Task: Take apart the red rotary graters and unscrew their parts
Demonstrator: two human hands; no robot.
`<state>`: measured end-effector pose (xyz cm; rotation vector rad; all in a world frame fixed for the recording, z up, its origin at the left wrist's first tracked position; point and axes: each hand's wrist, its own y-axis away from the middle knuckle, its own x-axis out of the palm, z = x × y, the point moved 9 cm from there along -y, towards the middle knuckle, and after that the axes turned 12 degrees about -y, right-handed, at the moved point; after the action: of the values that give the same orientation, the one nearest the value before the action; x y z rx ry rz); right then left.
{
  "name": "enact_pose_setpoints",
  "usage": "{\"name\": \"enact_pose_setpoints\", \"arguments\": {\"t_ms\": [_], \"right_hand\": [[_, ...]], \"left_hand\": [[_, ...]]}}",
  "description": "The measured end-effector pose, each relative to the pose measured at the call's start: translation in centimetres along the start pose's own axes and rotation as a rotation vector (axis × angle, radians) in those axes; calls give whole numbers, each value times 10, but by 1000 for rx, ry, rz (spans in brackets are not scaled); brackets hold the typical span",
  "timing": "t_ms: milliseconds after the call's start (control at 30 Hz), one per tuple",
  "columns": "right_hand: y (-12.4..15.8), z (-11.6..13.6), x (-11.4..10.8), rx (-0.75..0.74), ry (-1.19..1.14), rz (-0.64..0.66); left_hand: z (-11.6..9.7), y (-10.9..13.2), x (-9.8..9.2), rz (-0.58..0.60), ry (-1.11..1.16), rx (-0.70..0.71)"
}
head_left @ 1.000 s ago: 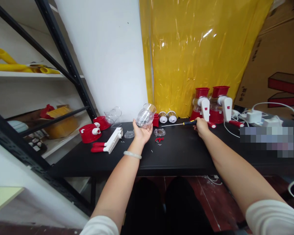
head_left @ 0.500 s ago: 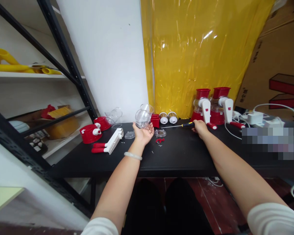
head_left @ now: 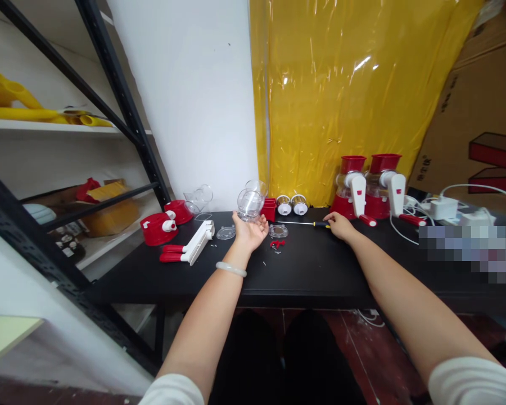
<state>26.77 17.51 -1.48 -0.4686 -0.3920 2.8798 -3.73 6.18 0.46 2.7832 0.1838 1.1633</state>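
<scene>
The black desk (head_left: 303, 270) carries everything, its front edge close to the person's legs. On its right side stand two grinders (head_left: 357, 191), beyond the right hand; a careless elbow or forearm sweep could knock one. At the far left sit red bases (head_left: 155, 229), with white cranks (head_left: 197, 243) just in front and to their right.

The clear cup (head_left: 249, 203) is in the left hand (head_left: 249, 232), mid-desk, before the red box (head_left: 269, 209). That hand is palm up, its fingers half curled around the lower part; whether the cup also touches the desk cannot be told. Smooth plastic in so loose a cradle could roll out if the wrist tips.

The screwdriver (head_left: 321, 225) lies nearly level, shaft pointing left, the right hand (head_left: 340, 226) at its handle end. Those fingers are bunched and nearly closed; whether they grip the handle or merely touch it is unclear. Its round handle could roll if nudged.

Two drums (head_left: 284, 205) stand behind the shaft. Clear lids (head_left: 278, 230) lie flat nearer the person, then red bits (head_left: 277, 243), and smallest, loose screws (head_left: 265, 263), which a dragged sleeve or hand could scatter and lose.
</scene>
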Motion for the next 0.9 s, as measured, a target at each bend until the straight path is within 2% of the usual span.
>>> {"name": "enact_pose_setpoints", "arguments": {"t_ms": [167, 267, 367, 467, 533, 600, 700, 800, 900], "right_hand": [[6, 9, -5, -73, 76, -21], [15, 30, 0, -164, 113, -18], [34, 75, 25, -359, 83, 78], [74, 141, 59, -706, -56, 206], [97, 174, 80, -823, -116, 285], [114, 198, 97, -893, -137, 310], [124, 216, 116, -915, -132, 330], [119, 219, 123, -866, -141, 268], [110, 217, 125, -808, -171, 204]], "left_hand": [[4, -1, 2, 30, -17, -43], [7, -1, 3, 41, -42, -63], [11, -1, 3, 30, -104, -75], [13, -1, 4, 29, -174, -60], [13, 1, 8, 57, -217, -33], [12, 3, 13, 97, -261, -6], [13, 6, 19, 143, -304, 6], [15, 8, 21, 153, -315, -15], [17, 7, 16, 106, -308, -63]]}}
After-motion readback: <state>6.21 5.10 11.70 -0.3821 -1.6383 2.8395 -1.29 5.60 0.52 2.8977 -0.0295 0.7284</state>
